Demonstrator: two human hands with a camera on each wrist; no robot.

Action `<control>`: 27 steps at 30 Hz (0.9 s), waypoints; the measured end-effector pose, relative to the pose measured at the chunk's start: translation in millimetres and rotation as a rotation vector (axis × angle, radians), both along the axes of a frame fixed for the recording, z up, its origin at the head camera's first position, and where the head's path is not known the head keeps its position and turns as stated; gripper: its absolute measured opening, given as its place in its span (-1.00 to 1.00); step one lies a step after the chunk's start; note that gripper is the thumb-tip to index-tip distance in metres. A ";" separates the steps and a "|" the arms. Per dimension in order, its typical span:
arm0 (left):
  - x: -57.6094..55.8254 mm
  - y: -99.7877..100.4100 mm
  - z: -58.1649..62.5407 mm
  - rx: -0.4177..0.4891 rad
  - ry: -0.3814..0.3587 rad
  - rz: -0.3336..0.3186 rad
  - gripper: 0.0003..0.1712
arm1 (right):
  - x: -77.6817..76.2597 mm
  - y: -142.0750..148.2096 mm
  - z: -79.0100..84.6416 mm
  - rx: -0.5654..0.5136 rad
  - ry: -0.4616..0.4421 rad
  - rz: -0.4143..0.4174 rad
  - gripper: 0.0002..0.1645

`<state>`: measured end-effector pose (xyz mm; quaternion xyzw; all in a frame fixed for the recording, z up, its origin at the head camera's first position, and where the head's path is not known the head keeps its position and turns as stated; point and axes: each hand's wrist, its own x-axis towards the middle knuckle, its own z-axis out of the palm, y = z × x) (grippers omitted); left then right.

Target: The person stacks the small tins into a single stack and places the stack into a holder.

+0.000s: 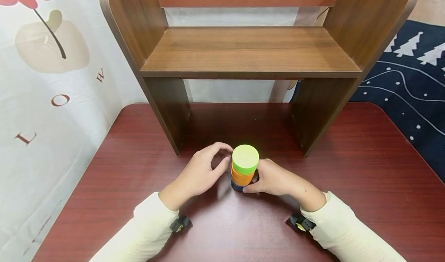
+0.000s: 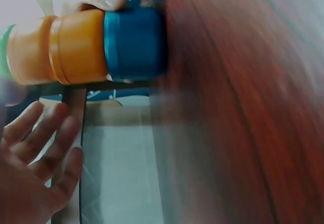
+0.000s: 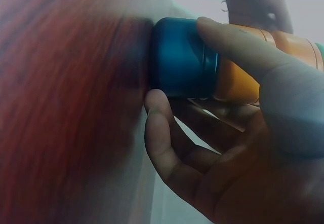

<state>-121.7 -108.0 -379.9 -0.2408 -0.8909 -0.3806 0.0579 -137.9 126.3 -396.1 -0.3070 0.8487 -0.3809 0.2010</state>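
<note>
A stack of round plastic pieces stands upright on the table, a green top (image 1: 245, 158) over orange middle pieces (image 2: 78, 46) and a dark blue bottom piece (image 3: 182, 57). My right hand (image 1: 276, 177) grips the stack low down, with the thumb along the blue piece and fingers on its other side. Beside the upper left of the stack is my left hand (image 1: 203, 171), its fingers loosely curved and spread, index fingertip right at the green rim. In the left wrist view, the left hand's fingers (image 2: 68, 133) lie apart from the orange pieces.
A brown wooden shelf unit (image 1: 250, 51) stands behind the hands, with its side panels on the dark red table (image 1: 139, 146). A white printed cloth (image 1: 41, 111) hangs at the left and a navy cloth with white trees (image 1: 410, 84) at the right.
</note>
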 end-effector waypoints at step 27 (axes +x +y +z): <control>11.6 7.4 1.6 0.186 0.186 -0.153 -0.13 | -0.4 0.7 -0.9 -0.020 0.003 0.016 -0.51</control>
